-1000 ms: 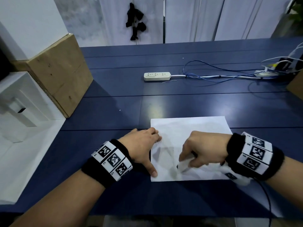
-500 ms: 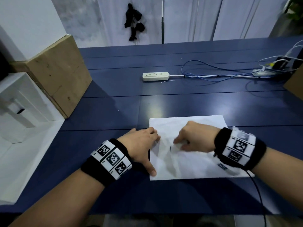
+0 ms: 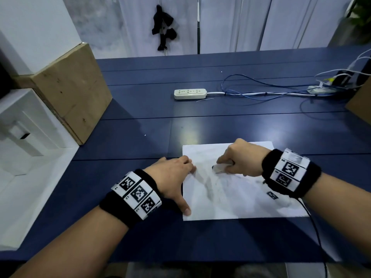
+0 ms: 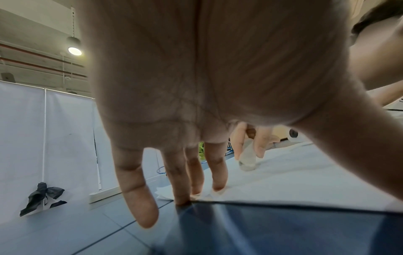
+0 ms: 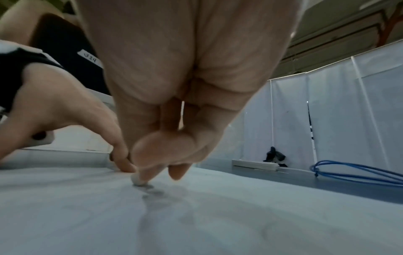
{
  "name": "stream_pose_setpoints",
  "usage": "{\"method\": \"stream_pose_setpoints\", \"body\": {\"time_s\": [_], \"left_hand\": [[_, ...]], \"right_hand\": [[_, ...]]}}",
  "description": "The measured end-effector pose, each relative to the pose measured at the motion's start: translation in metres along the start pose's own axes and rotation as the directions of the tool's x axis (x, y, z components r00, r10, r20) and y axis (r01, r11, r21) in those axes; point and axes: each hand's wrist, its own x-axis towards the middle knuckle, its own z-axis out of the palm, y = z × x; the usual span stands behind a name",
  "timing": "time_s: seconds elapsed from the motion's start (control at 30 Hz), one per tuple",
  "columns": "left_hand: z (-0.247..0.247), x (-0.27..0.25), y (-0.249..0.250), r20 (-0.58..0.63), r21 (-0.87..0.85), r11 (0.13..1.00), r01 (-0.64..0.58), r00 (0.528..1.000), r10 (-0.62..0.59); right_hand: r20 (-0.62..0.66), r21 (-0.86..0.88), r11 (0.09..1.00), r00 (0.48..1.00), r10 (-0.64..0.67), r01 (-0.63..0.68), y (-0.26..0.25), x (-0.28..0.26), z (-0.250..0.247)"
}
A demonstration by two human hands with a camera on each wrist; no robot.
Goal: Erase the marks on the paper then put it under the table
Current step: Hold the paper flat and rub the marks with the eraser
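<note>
A white sheet of paper (image 3: 236, 199) lies on the dark blue table (image 3: 140, 109), smudged with grey pencil marks (image 5: 152, 191). My right hand (image 3: 239, 159) pinches a small white eraser (image 3: 218, 168) and presses its tip on the paper's upper middle; the eraser (image 4: 247, 160) shows between thumb and finger in the left wrist view, and its tip (image 5: 138, 181) in the right wrist view. My left hand (image 3: 176, 175) lies flat on the paper's left edge, fingers straight, thumb spread toward me. Its fingertips (image 4: 218, 187) press the sheet down.
A white power strip (image 3: 189, 94) with blue and white cables (image 3: 261, 93) lies at the back of the table. A wooden box (image 3: 70, 91) and a white shelf unit (image 3: 22, 137) stand on the left. Another brown box corner (image 3: 361, 105) is at the right edge.
My right hand has moved the eraser from the paper's lower middle up and away from me to its upper middle. The left hand has stayed on the paper's left edge.
</note>
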Motion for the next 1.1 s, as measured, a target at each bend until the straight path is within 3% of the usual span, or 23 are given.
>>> {"method": "stream_pose_setpoints", "body": {"time_s": [0.07, 0.17, 0.23, 0.37, 0.43, 0.5, 0.63, 0.7, 0.87, 0.93, 1.03, 1.1], "left_hand": [[0.000, 0.000, -0.001, 0.002, 0.000, 1.000, 0.001, 1.000, -0.001], [0.001, 0.001, -0.001, 0.002, 0.014, 1.000, -0.006, 1.000, 0.005], [0.002, 0.002, -0.001, 0.003, 0.019, 1.000, -0.004, 1.000, 0.004], [0.001, 0.001, 0.000, 0.000, 0.008, 1.000, 0.004, 1.000, -0.004], [0.001, 0.001, 0.000, 0.001, 0.008, 1.000, 0.006, 1.000, -0.006], [0.001, 0.001, 0.000, -0.001, 0.013, 1.000, 0.005, 1.000, -0.005], [0.002, 0.003, -0.001, 0.010, 0.015, 1.000, 0.002, 1.000, -0.003], [0.002, 0.003, -0.001, 0.016, 0.012, 1.000, 0.006, 1.000, -0.006], [0.002, 0.002, -0.001, 0.012, -0.014, 1.000, 0.012, 1.000, -0.011], [0.002, 0.002, -0.001, 0.011, -0.004, 1.000, 0.006, 1.000, -0.006], [0.002, 0.003, -0.002, 0.016, 0.004, 1.000, 0.000, 1.000, -0.001], [0.002, 0.003, -0.002, 0.016, 0.004, 1.000, 0.000, 1.000, 0.000]], "right_hand": [[0.023, 0.021, 1.000, 1.000, -0.001, 0.001, 0.000, -0.005, 0.005], [0.231, 0.166, 0.984, 0.968, -0.097, 0.059, -0.016, -0.024, 0.008], [0.299, 0.189, 0.980, 0.948, -0.113, 0.057, -0.019, -0.026, 0.007], [0.055, 0.029, 0.999, 0.998, -0.019, 0.018, -0.006, -0.003, 0.000], [-0.016, 0.039, 0.999, 1.000, 0.003, -0.002, 0.003, 0.000, 0.001], [0.041, 0.113, 0.993, 0.999, -0.028, 0.024, -0.001, -0.009, 0.004], [0.319, 0.244, 0.969, 0.939, -0.127, 0.048, -0.023, -0.034, 0.005], [0.295, 0.195, 0.980, 0.951, -0.093, 0.035, -0.021, -0.029, 0.003], [0.034, 0.151, 0.988, 0.999, 0.021, -0.026, 0.003, -0.011, 0.001], [0.063, 0.135, 0.991, 0.998, -0.015, 0.007, -0.004, -0.020, 0.004], [0.250, 0.226, 0.972, 0.961, -0.121, 0.064, -0.022, -0.038, 0.008], [0.300, 0.216, 0.975, 0.947, -0.116, 0.051, -0.022, -0.036, 0.007]]}}
